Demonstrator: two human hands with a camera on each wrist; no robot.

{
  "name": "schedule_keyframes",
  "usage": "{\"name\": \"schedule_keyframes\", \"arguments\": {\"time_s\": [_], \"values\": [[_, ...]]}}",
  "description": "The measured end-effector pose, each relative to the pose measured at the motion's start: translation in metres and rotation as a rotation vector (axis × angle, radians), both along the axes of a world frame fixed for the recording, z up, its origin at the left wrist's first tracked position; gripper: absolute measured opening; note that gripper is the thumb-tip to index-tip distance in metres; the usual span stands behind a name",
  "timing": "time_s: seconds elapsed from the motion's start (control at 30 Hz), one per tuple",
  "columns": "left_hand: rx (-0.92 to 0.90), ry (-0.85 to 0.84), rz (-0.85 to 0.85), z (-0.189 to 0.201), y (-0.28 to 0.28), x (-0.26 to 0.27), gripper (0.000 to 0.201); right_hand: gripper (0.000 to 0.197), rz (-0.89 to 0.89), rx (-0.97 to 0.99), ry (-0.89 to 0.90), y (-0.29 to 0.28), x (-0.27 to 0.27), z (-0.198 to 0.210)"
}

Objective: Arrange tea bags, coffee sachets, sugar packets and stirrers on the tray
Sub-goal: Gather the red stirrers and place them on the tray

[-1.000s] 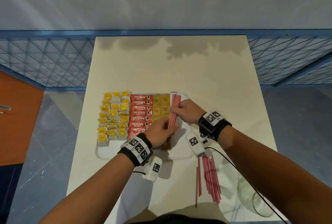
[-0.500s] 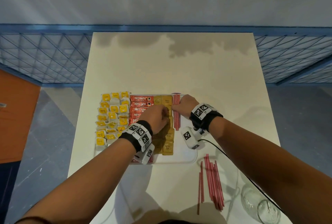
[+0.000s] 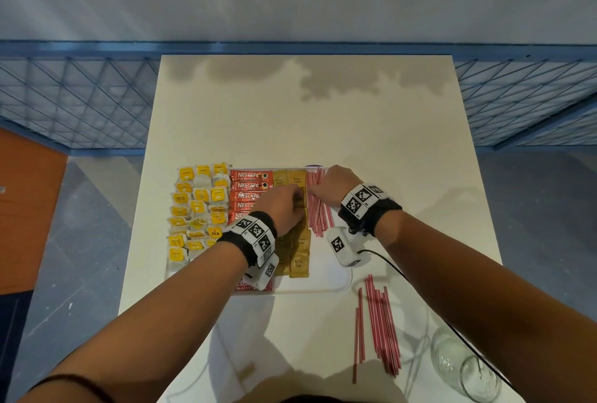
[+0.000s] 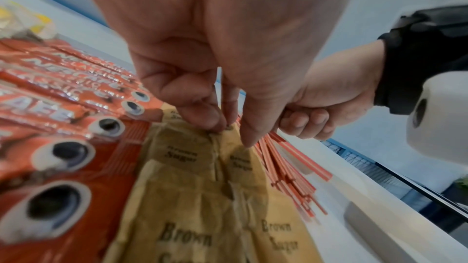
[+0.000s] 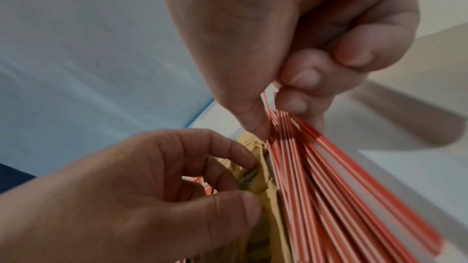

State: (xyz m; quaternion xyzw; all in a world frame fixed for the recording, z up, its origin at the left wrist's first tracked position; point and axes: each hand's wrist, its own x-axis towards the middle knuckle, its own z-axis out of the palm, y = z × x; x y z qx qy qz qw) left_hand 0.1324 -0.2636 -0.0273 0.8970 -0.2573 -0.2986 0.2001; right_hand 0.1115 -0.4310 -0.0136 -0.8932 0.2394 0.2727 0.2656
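Tray (image 3: 336,284) on cream table (image 3: 323,124): left hand (image 3: 284,208) seemingly pinches sugar packets (image 3: 298,260), right hand (image 3: 332,186) grips stirrers (image 3: 318,212).

Left hand (image 4: 215,47) fingertips (image 4: 202,117) pinch the top edge of a crumpled tan paper brown-sugar packet (image 4: 187,155). Red foil coffee sachets (image 4: 76,95) lie beside it. Right hand (image 4: 321,107) grips thin red-and-white striped stirrers (image 4: 286,169) on the white tray (image 4: 375,223).

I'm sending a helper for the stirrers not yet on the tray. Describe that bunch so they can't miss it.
Start at the white tray on the table. Just off its near right corner, a loose bunch of stirrers lies on bare tabletop beside a clear glass jar. Unlike the stirrers on the tray, no hand touches them.
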Motion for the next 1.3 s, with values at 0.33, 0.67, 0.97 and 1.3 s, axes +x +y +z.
{"name": "schedule_keyframes", "arguments": {"time_s": [0.33, 0.67, 0.97, 1.3], "values": [[-0.006, 0.004, -0.031, -0.002, -0.007, -0.003, 0.025, 0.032, -0.025, -0.054, 0.035, -0.023, -0.025, 0.001], [-0.025, -0.006, -0.041, 0.006, -0.021, -0.006, 0.031, 0.032, 0.006, -0.022, -0.031, -0.006, -0.040, -0.008], [0.172, -0.033, -0.250, 0.001, -0.018, -0.017, 0.107, 0.037, 0.052, 0.010, -0.036, -0.011, -0.062, -0.010], [0.119, -0.059, -0.157, -0.008, -0.017, -0.021, 0.087, 0.040, 0.041, 0.081, -0.066, -0.012, -0.077, -0.004]]}}
